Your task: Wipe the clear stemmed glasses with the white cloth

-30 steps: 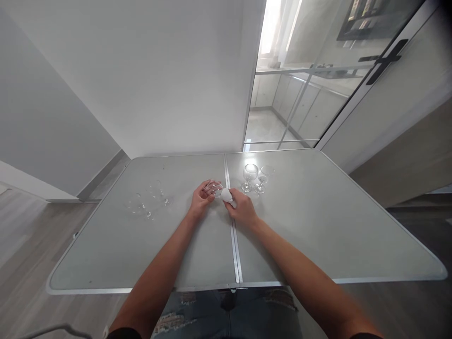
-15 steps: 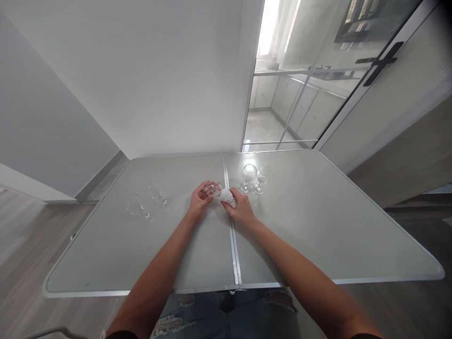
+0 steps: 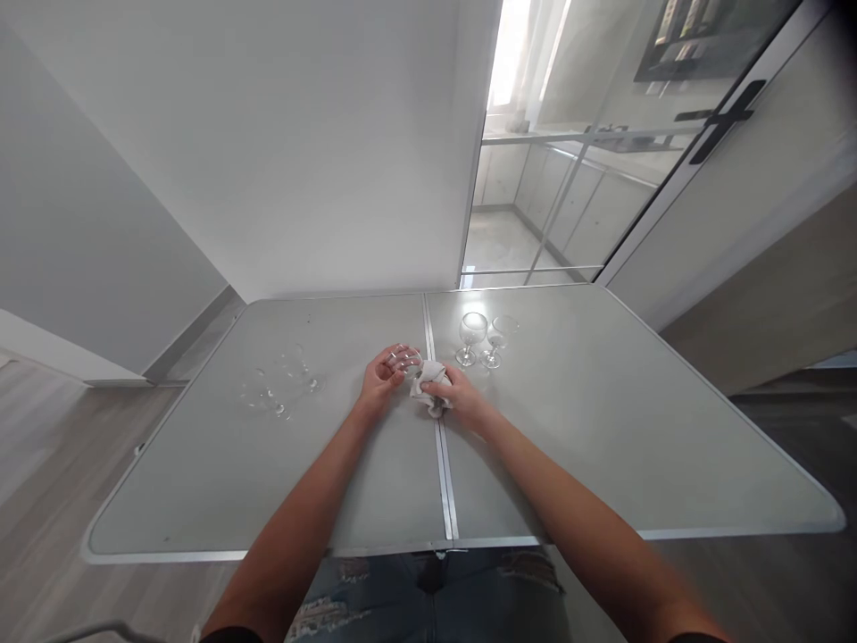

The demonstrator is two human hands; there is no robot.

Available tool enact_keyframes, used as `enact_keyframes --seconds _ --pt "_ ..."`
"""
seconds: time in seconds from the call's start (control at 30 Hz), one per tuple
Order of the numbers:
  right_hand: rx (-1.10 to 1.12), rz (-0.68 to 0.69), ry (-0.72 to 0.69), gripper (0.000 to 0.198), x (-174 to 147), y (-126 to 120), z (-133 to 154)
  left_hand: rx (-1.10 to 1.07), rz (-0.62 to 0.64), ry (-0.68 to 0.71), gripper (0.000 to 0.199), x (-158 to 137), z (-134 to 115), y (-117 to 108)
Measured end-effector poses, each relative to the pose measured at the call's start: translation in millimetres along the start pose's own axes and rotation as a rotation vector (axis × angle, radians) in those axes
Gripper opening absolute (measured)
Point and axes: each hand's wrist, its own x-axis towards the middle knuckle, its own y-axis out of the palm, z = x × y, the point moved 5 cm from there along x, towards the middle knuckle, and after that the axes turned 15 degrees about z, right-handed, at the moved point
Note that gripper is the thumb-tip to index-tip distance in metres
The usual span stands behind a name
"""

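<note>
Near the middle of the table, my left hand (image 3: 381, 379) is closed round the bowl of a clear stemmed glass (image 3: 405, 359), which lies tipped with its other end toward the right. My right hand (image 3: 461, 393) grips a crumpled white cloth (image 3: 432, 386) close against that end of the glass. The cloth hides the stem and foot, and a loose fold of it hangs below my right fingers.
Two stemmed glasses (image 3: 472, 330) stand upright just beyond my right hand. Several more clear glasses (image 3: 278, 384), hard to make out, are at the left. A metal seam (image 3: 443, 482) divides the pale folding table (image 3: 603, 429); a wall and a glass door lie behind.
My right hand has turned, and the cloth has gone from a compact wrap to a looser bunch with a fold hanging down. My left hand keeps the glass in nearly the same place.
</note>
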Motion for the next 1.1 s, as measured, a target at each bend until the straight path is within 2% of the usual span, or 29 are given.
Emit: enact_keyframes --seconds 0.1,0.17,0.2,0.27,0.43,0.5,0.57,0.73,0.8,0.9,1.03,1.1 --pt "-0.480 -0.187 -0.146 0.023 -4.7 -3.4 12.6 0.008 -0.012 0.003 0.069 1.4 -0.1 -2.8" --pt "-0.662 -0.245 -0.190 0.016 -7.1 -2.0 17.7 0.018 -0.013 0.003 0.068 2.1 -0.1 -3.8" --pt "-0.683 -0.250 -0.196 0.015 -7.5 -1.5 18.7 0.020 -0.016 0.004 0.067 2.2 0.1 -4.2" --pt "-0.585 -0.218 -0.176 0.018 -6.3 -1.6 17.4 0.019 -0.026 0.005 0.066 1.8 0.7 -4.5" --pt "0.138 -0.043 -0.011 0.034 0.6 0.6 -0.4 0.022 -0.001 -0.001 0.067 -0.1 0.6 -0.8" --pt "0.248 -0.005 0.035 0.036 1.2 2.8 -4.9 0.021 0.012 -0.003 0.068 -0.5 -0.2 0.6" --pt "0.109 -0.029 -0.009 0.036 0.5 1.6 -2.7 0.013 0.006 0.001 0.068 -0.5 -0.9 0.2" --pt "-0.631 -0.235 -0.220 0.019 -8.4 0.7 16.2 0.014 -0.013 0.035 0.068 0.8 -2.0 -3.0" --pt "-0.721 -0.251 -0.234 0.018 -10.0 2.1 19.2 0.018 -0.016 0.036 0.067 1.2 -1.6 -3.8" --pt "-0.556 -0.228 -0.203 0.020 -8.0 0.5 17.8 0.028 -0.028 0.020 0.066 0.8 -0.9 -4.0" --pt "0.069 -0.207 -0.101 0.029 -1.1 -3.6 1.4 0.039 -0.019 0.003 0.068 0.0 -2.1 -1.2" --pt "0.273 -0.181 -0.040 0.031 1.6 -2.1 -7.0 0.040 -0.006 0.007 0.069 -0.1 -3.3 0.3"
